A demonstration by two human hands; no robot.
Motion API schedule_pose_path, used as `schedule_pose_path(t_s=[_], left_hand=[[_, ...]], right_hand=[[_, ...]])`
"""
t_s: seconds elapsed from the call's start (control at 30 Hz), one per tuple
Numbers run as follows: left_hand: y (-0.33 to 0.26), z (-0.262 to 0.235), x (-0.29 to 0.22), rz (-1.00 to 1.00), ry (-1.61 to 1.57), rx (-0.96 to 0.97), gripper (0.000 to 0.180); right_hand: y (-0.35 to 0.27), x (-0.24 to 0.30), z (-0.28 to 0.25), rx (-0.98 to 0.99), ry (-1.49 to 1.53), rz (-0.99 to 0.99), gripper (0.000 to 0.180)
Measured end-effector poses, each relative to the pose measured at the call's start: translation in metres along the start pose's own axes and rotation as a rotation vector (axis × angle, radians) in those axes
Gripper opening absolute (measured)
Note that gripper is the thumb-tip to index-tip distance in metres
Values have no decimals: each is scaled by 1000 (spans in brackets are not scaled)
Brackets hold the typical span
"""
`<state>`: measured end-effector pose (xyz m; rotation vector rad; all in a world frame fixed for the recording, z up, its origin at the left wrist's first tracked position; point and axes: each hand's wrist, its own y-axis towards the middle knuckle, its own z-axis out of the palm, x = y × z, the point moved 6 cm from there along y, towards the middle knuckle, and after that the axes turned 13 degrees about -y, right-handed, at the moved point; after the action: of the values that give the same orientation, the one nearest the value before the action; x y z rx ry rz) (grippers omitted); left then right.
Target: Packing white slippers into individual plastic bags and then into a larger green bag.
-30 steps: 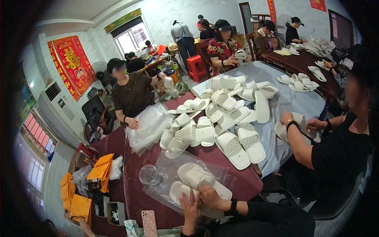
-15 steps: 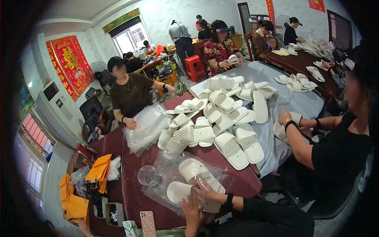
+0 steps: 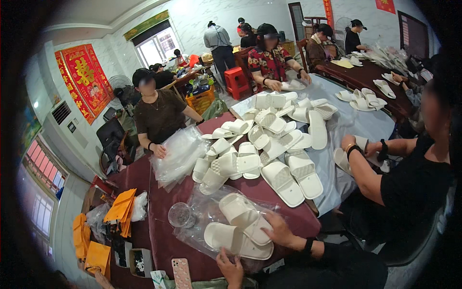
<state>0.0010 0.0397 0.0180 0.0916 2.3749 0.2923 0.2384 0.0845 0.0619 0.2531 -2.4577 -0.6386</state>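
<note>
A pair of white slippers lies in front of me, one slipper (image 3: 243,209) partly over the other slipper (image 3: 231,239). Beneath and around them spreads a clear plastic bag (image 3: 199,206). My right hand (image 3: 284,232) closes on the bare sole end of the farther slipper, thumb on its edge; part of the finger contact is hidden. Beside the front edge of the nearer slipper, my left hand (image 3: 230,269) has its fingers apart, fingertips close to the bag's edge. Farther off sits a pile of white slippers (image 3: 267,123).
A clear plastic cup (image 3: 181,215) stands left of the pair. A stack of clear bags (image 3: 180,154) lies under a co-worker's hand (image 3: 158,151). Orange envelopes (image 3: 120,206), a small box (image 3: 140,262) and a phone (image 3: 180,273) are at the lower left. Another person (image 3: 409,178) handles slippers at right.
My right hand has moved from over the slippers to the farther one's right edge. My left hand has dropped back toward me. The co-worker across the table has lowered a slipper.
</note>
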Motion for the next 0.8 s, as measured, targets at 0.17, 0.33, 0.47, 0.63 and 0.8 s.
schedule_pose_path(t_s=[0.17,0.33,0.47,0.63,0.8], left_hand=[[-5,-5,6,-189,-214,-139,51],[-2,4,6,-246,-99,60,34],[2,-7,11,-367,-267,3,36],[1,-18,18,-253,-578,-193,42],[-12,11,37,-276,-763,-191,38]], right_hand=[[21,-17,-42,-225,-242,163,47],[35,-32,-1,73,-436,-124,21],[56,-9,4,130,76,49,20],[61,-4,-28,-92,319,193,19],[29,-37,-10,-131,474,292,15]])
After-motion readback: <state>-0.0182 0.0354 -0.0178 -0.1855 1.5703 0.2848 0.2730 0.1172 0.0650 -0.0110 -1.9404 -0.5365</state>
